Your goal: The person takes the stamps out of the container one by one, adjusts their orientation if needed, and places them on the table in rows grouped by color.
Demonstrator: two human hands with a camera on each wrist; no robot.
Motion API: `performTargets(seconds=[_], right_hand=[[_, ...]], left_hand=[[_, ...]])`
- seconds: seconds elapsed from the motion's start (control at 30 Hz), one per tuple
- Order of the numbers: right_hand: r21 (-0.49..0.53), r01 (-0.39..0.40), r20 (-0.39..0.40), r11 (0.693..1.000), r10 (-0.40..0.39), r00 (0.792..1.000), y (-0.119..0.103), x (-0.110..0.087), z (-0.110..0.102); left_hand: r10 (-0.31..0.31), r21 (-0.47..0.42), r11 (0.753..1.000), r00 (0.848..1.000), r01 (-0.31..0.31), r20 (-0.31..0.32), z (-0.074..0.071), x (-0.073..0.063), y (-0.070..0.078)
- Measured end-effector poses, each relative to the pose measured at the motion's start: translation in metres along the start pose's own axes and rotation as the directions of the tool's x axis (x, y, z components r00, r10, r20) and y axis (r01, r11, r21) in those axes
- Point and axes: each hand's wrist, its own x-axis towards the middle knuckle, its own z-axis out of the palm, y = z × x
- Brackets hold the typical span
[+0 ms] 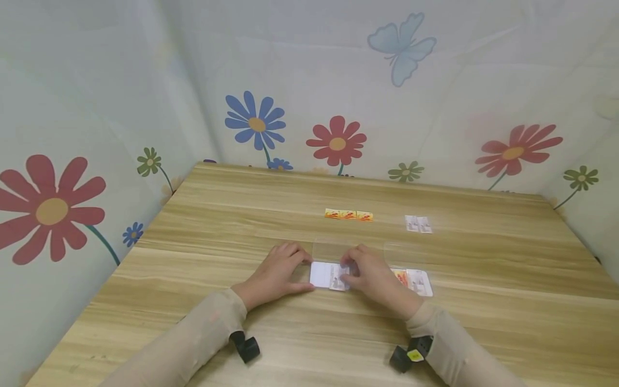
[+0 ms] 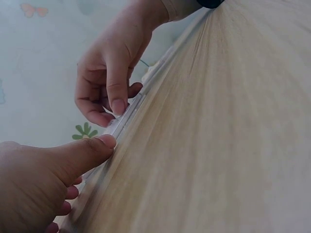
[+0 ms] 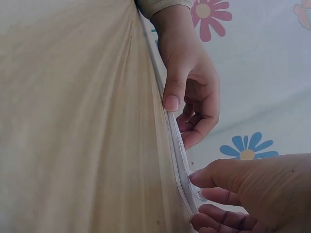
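Observation:
A shallow white case (image 1: 319,274) lies on the table with its clear lid (image 1: 331,249) folded back behind it. My left hand (image 1: 282,270) grips the case by its left end, thumb at the near corner and fingers at the far one. At the right part of the case, my right hand (image 1: 371,274) pinches a small white printed card (image 1: 337,277) between thumb and fingers. The left wrist view shows the left thumb (image 2: 104,141) at the case's edge. In the right wrist view, the right thumb (image 3: 206,177) and fingertips are close along the same edge.
Partly behind the right forearm lies a second white case (image 1: 427,283), holding an orange card (image 1: 401,277) and a pale printed one. Farther back are a row of orange-yellow cards (image 1: 348,215) and two pale printed cards (image 1: 418,224). A flowered curtain (image 1: 290,64) surrounds the table.

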Motion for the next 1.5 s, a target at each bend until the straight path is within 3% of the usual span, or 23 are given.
performTargets(seconds=[0.3, 1.03, 1.5], right_hand=[[-0.015, 0.014, -0.027, 1.0, -0.015, 1.0, 0.0001, -0.0006, 0.0021], [0.077, 0.068, -0.066, 0.995, -0.063, 0.996, 0.007, 0.0029, 0.0076], [0.188, -0.024, -0.074, 0.982, 0.038, 0.997, 0.0063, 0.0024, 0.0012]], left_hand=[[-0.006, -0.003, 1.0, 1.0, 0.006, 0.012, 0.0009, 0.0007, -0.0007], [-0.002, -0.001, 1.0, 1.0, 0.002, 0.007, -0.0003, -0.0005, -0.0005], [-0.005, -0.006, 1.0, 1.0, 0.005, 0.009, 0.0006, 0.0008, -0.0006]])
